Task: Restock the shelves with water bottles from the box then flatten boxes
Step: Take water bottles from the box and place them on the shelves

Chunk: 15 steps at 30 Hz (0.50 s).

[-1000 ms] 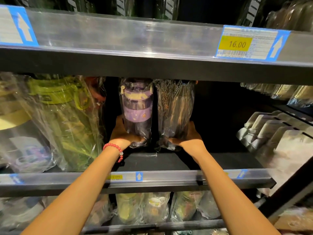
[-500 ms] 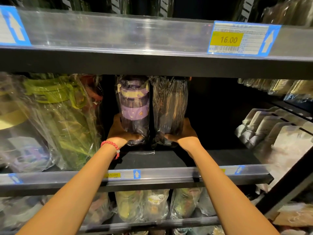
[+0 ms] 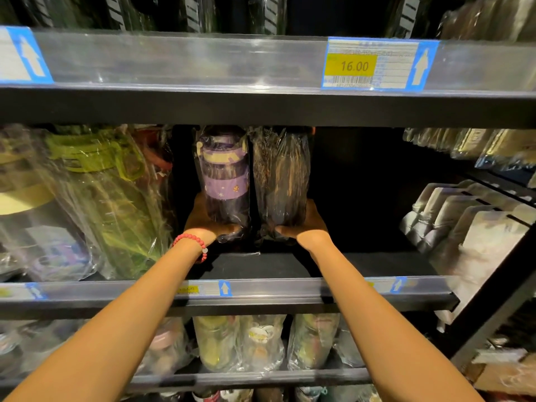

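Observation:
Two plastic-wrapped water bottles stand upright side by side deep on the middle shelf (image 3: 377, 265). The left one is a purple bottle (image 3: 224, 181) with a pale lid; my left hand (image 3: 203, 220), with a red bead bracelet at the wrist, grips its lower part. The right one is a dark bottle (image 3: 280, 178); my right hand (image 3: 307, 221) grips its base. Both bottles' tops are hidden behind the upper shelf's front rail. No box is in view.
Green wrapped bottles (image 3: 98, 192) crowd the shelf's left side, close to my left hand. Dark open shelf space lies right of the dark bottle. Pale packaged goods (image 3: 470, 221) fill the adjoining rack at right. More wrapped bottles (image 3: 261, 340) stand on the shelf below. The price tag (image 3: 374, 63) reads 16.00.
Both hands have stayed on the bottles, which sit a little deeper and more upright on the shelf. The view has shifted slightly.

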Tool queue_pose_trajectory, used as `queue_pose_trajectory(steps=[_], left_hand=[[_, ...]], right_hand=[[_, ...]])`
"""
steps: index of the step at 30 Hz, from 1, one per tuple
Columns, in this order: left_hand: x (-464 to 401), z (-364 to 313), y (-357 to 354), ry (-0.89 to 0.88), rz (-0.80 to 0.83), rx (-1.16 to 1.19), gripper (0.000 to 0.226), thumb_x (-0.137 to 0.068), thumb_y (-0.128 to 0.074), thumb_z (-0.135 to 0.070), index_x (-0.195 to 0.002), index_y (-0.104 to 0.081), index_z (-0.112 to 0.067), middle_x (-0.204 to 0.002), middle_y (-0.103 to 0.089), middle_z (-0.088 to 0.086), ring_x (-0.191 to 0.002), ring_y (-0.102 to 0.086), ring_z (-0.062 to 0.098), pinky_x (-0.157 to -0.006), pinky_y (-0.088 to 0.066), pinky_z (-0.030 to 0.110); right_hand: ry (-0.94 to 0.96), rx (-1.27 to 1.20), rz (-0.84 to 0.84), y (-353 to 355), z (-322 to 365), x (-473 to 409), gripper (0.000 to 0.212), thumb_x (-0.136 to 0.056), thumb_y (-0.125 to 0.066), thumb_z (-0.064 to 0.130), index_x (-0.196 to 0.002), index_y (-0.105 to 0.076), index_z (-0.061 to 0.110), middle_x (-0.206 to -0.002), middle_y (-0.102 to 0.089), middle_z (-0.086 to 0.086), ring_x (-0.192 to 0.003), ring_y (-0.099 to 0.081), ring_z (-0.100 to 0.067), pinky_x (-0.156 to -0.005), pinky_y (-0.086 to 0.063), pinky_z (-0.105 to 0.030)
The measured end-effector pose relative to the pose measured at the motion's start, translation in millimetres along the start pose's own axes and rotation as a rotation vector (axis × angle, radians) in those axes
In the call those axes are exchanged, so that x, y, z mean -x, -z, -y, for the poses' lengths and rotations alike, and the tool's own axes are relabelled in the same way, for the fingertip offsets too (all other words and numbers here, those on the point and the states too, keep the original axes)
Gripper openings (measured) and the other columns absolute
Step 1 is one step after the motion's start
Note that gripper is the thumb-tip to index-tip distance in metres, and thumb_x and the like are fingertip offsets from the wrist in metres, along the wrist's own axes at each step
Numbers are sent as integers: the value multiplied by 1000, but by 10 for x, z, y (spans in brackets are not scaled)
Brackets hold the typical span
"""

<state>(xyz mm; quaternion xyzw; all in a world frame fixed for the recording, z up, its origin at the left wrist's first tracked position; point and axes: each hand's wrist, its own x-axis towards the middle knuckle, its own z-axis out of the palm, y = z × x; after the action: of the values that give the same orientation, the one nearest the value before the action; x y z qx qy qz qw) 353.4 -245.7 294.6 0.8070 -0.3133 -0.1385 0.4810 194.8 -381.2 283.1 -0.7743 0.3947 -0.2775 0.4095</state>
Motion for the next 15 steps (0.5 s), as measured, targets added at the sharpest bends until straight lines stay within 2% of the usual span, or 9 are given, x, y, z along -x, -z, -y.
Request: queue_pose_trajectory(steps=[1, 3, 4, 5, 6, 8, 11, 13, 15], left_hand=[[67, -37, -38, 32, 11, -35, 70, -74, -75, 1, -134, -37, 2, -145, -40, 17, -132, -39, 31, -106, -31, 31], [207, -148, -14, 55, -6, -222, 13, -89, -55, 5, -84, -48, 14, -142, -37, 30, -132, -37, 39, -106, -29, 37], [233, -135, -15, 95, -11, -236, 27, -92, -55, -3, -71, -45, 11, -140, -37, 34, -131, -38, 42, -106, -30, 39], [190, -79, -24, 98, 16, -229, 40, -89, -64, -21, -77, -47, 14, -138, -41, 32, -129, -41, 41, -103, -32, 38], [220, -55, -12, 119, -42, -100, 58, -80, -72, -36, -99, -52, 14, -136, -47, 26, -125, -46, 37, -99, -36, 33], [411, -189, 103, 59, -82, -42, 72, -72, -80, -30, -130, -48, -1, -129, -56, 15, -119, -53, 30, -85, -39, 23], [649, -151, 213, -21, -133, -95, 79, -68, -83, -31, -134, -47, -7, -129, -57, 10, -120, -54, 24, -92, -44, 28], [944, -103, 318, -151, -204, -203, 75, -72, -79, -35, -135, -47, -9, -135, -52, 7, -124, -49, 23, -101, -40, 33], [1267, 8, 429, -321, -317, -445, 64, -78, -73, -37, -132, -51, -9, -133, -53, 9, -122, -51, 27, -99, -40, 34]], right_hand=[[4, -4, 0, -5, -12, 8, 89, -73, -82, 15, -144, -29, 12, -145, -43, -10, -132, -41, -30, -103, -35, -29], [-1, -64, -6, -16, -37, -7, 88, -71, -83, 13, -143, -32, 11, -141, -47, -11, -129, -45, -31, -100, -37, -28], [-10, -82, -1, -16, -32, -15, 87, -71, -83, 15, -142, -34, 11, -139, -48, -11, -128, -47, -31, -101, -39, -29], [-24, -74, 6, -3, -13, -14, 85, -71, -82, 20, -142, -36, 11, -139, -49, -10, -126, -48, -32, -102, -40, -32], [-32, -50, 9, 12, -7, -11, 83, -71, -82, 26, -140, -39, 12, -138, -50, -10, -125, -49, -32, -103, -41, -35], [-29, 0, -18, 75, 14, 53, 73, -73, -79, 34, -135, -47, 14, -133, -55, -9, -119, -54, -31, -99, -45, -35], [53, -10, -144, 195, 102, 396, 54, -77, -76, 25, -125, -55, 12, -112, -63, -7, -100, -60, -25, -78, -46, -28], [205, 84, -151, 211, 198, 703, 58, -78, -75, 27, -129, -53, 12, -117, -59, -4, -105, -56, -20, -80, -40, -24], [390, 132, -95, 117, 271, 1024, 58, -78, -75, 27, -129, -51, 15, -126, -56, 0, -115, -51, -15, -89, -36, -19]])
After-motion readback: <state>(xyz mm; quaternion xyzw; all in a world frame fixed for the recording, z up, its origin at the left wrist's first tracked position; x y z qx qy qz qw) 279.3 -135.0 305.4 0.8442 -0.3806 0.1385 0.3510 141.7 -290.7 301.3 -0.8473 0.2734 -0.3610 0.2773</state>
